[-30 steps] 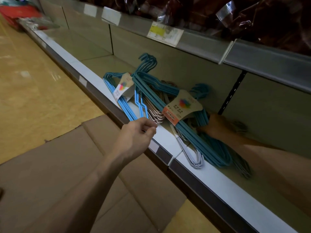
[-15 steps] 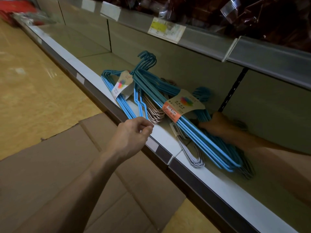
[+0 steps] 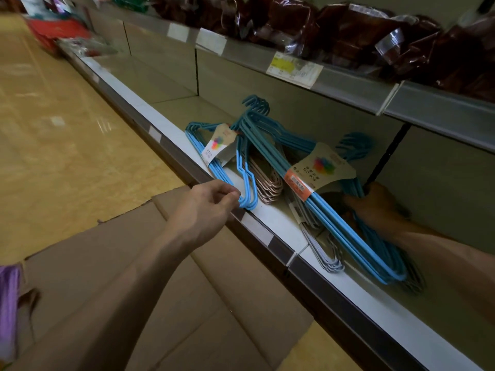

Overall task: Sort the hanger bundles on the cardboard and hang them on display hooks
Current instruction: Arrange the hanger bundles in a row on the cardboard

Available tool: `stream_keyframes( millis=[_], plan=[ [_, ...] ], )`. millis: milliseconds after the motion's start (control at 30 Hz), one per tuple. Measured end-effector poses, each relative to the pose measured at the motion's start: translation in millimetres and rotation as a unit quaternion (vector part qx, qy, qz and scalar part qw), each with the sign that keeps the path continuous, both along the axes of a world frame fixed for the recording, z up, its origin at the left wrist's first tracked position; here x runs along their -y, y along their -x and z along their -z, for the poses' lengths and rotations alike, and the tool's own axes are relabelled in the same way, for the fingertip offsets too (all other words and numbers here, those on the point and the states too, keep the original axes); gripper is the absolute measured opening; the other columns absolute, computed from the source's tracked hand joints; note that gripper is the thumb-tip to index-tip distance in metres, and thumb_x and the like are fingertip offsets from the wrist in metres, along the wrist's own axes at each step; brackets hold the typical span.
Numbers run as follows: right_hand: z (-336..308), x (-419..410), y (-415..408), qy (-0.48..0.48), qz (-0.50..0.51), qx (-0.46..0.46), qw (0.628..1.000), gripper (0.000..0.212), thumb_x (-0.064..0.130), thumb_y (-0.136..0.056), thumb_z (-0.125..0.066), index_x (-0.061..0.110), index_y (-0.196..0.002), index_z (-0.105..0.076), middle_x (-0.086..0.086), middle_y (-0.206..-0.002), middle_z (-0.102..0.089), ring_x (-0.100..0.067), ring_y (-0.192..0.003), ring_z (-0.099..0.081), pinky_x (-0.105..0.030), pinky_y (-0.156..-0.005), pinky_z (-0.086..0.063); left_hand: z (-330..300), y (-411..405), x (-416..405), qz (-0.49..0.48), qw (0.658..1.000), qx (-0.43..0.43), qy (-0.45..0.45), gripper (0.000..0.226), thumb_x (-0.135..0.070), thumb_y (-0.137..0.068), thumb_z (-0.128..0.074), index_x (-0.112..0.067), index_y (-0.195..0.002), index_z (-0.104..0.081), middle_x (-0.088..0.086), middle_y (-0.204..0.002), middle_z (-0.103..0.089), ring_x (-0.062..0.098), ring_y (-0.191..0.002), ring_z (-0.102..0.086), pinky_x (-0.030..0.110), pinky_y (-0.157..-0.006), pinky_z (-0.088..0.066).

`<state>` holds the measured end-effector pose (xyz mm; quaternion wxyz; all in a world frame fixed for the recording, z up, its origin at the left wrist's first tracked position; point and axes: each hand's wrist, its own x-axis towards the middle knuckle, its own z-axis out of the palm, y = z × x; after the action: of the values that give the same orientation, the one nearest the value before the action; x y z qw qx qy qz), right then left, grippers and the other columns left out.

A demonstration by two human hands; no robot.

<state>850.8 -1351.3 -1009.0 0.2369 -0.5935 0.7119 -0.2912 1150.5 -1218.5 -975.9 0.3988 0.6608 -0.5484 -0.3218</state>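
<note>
Hanger bundles lie on the bottom shelf (image 3: 270, 223) of a store display, overlapping one another. The light blue bundle (image 3: 214, 167) at the left carries a card label (image 3: 218, 145) and rests with its lower corner on the white front edge of the shelf. A rose-gold bundle (image 3: 267, 183) lies just beside it, partly beneath a larger blue bundle (image 3: 334, 218) that runs diagonally across the shelf and bears a second card label (image 3: 318, 167) with an orange strip. A white bundle (image 3: 325, 259) lies under the larger blue bundle, its lower corner touching the shelf edge.

The left hand (image 3: 206, 207) is at the shelf front, with the grip formed by thumb and fingertips pinching the lower corner of the light blue bundle. The remaining fingers are curled.

The right hand (image 3: 377, 207) is further back on the shelf, behind the larger blue bundle. Its fingers curl round the hook end of the blue hangers next to a dark upright rail (image 3: 385, 159); how much of the stack it has hold of cannot be told.

Flattened cardboard (image 3: 134, 277) lies on the floor (image 3: 53, 143) directly below the shelf front, under the left forearm. An upper shelf (image 3: 348, 84) with price tags holds dark wrapped packages (image 3: 361, 30).
</note>
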Motion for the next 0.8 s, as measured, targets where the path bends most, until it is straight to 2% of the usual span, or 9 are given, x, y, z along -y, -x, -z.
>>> stream_keyframes(
  millis=[100, 167, 233, 367, 433, 500, 600, 700, 800],
  plan=[
    [-6, -16, 0, 0.01, -0.012, 0.01, 1.0, 0.039, 0.027, -0.091, -0.069, 0.003, -0.119, -0.056, -0.016, -0.089, -0.067, -0.027, -0.072, -0.062, -0.035, -0.063, -0.05, -4, -9, -8, -0.014, 1.0, -0.014, 0.0, 0.015, -0.035, -0.1, -0.05, -0.029, -0.11, -0.06, -0.011, -0.097, -0.067, 0.006, -0.082, -0.069, 0.029, -0.077, -0.059],
    [-12, -27, -5, 0.002, -0.018, 0.001, 1.0, 0.034, 0.031, -0.092, -0.067, 0.007, -0.113, -0.056, -0.012, -0.079, -0.065, -0.025, -0.066, -0.062, -0.031, -0.056, -0.047, -7, -14, -12, -0.03, 0.999, -0.042, -0.002, 0.016, -0.036, -0.1, -0.051, -0.029, -0.112, -0.059, -0.011, -0.097, -0.067, 0.006, -0.082, -0.069, 0.025, -0.07, -0.058],
    [-19, -38, -16, -0.017, -0.034, 0.014, 0.999, 0.03, 0.033, -0.091, -0.068, 0.009, -0.105, -0.057, -0.013, -0.077, -0.068, -0.029, -0.064, -0.066, -0.035, -0.054, -0.051, -10, -20, -16, -0.054, 0.996, -0.072, -0.001, 0.021, -0.039, -0.099, -0.051, -0.027, -0.115, -0.057, -0.01, -0.099, -0.067, 0.008, -0.082, -0.07, 0.023, -0.066, -0.057],
    [-27, -55, -45, -0.075, -0.115, 0.062, 0.989, 0.029, 0.023, -0.092, -0.065, -0.006, -0.094, -0.062, -0.01, -0.057, -0.066, -0.019, -0.045, -0.06, -0.026, -0.043, -0.05, -19, -33, -26, -0.106, 0.982, -0.158, -0.01, 0.045, -0.05, -0.095, -0.055, -0.017, -0.126, -0.054, -0.001, -0.11, -0.065, 0.016, -0.09, -0.071, 0.032, -0.072, -0.061],
    [-28, -62, -65, -0.055, -0.15, 0.074, 0.984, 0.022, 0.017, -0.092, -0.066, -0.003, -0.095, -0.058, -0.014, -0.058, -0.067, -0.021, -0.043, -0.06, -0.03, -0.042, -0.051, -25, -39, -31, -0.132, 0.968, -0.214, -0.015, 0.055, -0.053, -0.092, -0.057, -0.014, -0.13, -0.051, 0.003, -0.113, -0.063, 0.02, -0.093, -0.071, 0.035, -0.075, -0.061],
    [-29, -71, -86, -0.037, -0.182, 0.099, 0.978, 0.02, 0.015, -0.092, -0.068, 0.005, -0.097, -0.052, -0.02, -0.063, -0.068, -0.027, -0.044, -0.06, -0.035, -0.043, -0.051, -33, -47, -37, -0.15, 0.951, -0.271, -0.01, 0.058, -0.055, -0.091, -0.059, -0.014, -0.131, -0.051, 0.004, -0.113, -0.064, 0.024, -0.096, -0.071, 0.039, -0.08, -0.06],
    [-28, -83, -118, -0.045, -0.238, 0.121, 0.963, 0.021, 0.017, -0.091, -0.069, 0.009, -0.097, -0.05, -0.014, -0.058, -0.067, -0.029, -0.045, -0.06, -0.036, -0.044, -0.05, -46, -59, -48, -0.194, 0.915, -0.352, 0.032, 0.043, -0.05, -0.092, -0.06, -0.014, -0.116, -0.061, 0.004, -0.11, -0.067, 0.027, -0.097, -0.07, 0.044, -0.083, -0.059],
    [-31, -97, -148, -0.049, -0.285, 0.136, 0.948, 0.022, 0.016, -0.092, -0.067, 0.007, -0.099, -0.049, -0.011, -0.055, -0.065, -0.029, -0.042, -0.057, -0.036, -0.042, -0.047, -58, -74, -64, -0.268, 0.858, -0.426, 0.101, 0.026, -0.041, -0.093, -0.063, -0.015, -0.097, -0.061, 0.009, -0.102, -0.065, 0.031, -0.094, -0.07, 0.045, -0.081, -0.058],
    [-33, -112, -174, -0.063, -0.311, 0.161, 0.934, 0.026, 0.016, -0.092, -0.067, 0.004, -0.102, -0.046, -0.016, -0.058, -0.062, -0.028, -0.042, -0.053, -0.034, -0.04, -0.044, -70, -92, -82, -0.311, 0.824, -0.451, 0.143, 0.025, -0.039, -0.093, -0.064, -0.014, -0.093, -0.058, 0.007, -0.097, -0.065, 0.029, -0.087, -0.071, 0.046, -0.081, -0.058]
  ],
)
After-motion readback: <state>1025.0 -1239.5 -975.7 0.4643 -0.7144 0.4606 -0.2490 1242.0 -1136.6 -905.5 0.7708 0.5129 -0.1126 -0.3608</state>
